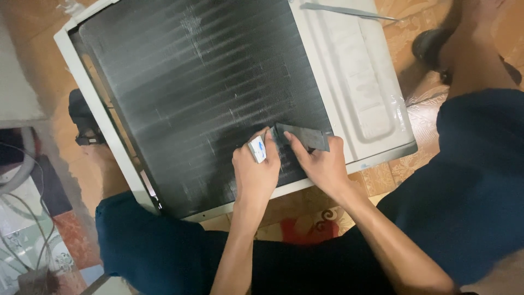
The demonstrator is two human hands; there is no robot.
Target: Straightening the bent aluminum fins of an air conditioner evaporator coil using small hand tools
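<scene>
1. Seen from above: a white appliance casing laid flat on the patterned floor, its black finned coil panel facing up, flanked by dark-trousered legs on either side.
2. Left hand closed around a small white-and-blue object, pinched between thumb and fingers and raised just above the coil's near edge, apparently for a ready grip close to the work.
3. Right hand clamped on a flat dark grey piece, fingers along its near side, pressing it against the near right corner of the coil where black fins meet white casing; held low and flat, seemingly to keep it steady against the panel.
4. Hands close together, almost touching, both over the casing's near edge; exact nature of the white-and-blue object too small to tell.
5. At the far right corner of the casing: a long thin grey tool, lying loose and well apart from both hands.
6. On the floor beyond the left edge: a dark sandal, with pale cables over a printed mat. Another dark sandal near the upper right.
</scene>
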